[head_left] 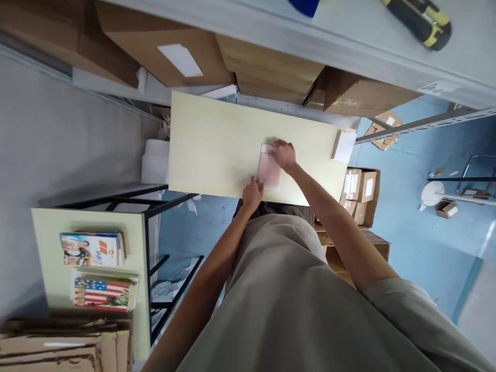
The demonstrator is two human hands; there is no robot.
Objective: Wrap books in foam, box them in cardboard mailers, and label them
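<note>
On the pale wooden table point(217, 144), close to its near edge, lies a flat pink packet point(269, 169) with a clear or whitish border, and both of the person's hands are on it. The left hand point(252, 193) rests at the packet's near corner, fingers curled down over the table edge and touching the packet, though whether it pinches the packet or only presses on it cannot be told from this view. The right hand point(284, 154) lies palm down on the far end of the packet, fingers bent and spread over its top edge, pressing rather than lifting. The packet stays flat against the tabletop between the two hands. Toward the right end of the same table sits a small white pad point(343, 145), well apart from the hands. Cardboard boxes point(271, 67) are stacked beyond the table's far side, and more boxes point(362, 194) stand on the blue floor point(411, 232) just beside the table. To the left, a second table point(50, 222) carries two colourful books point(93, 249), one above the other.
</note>
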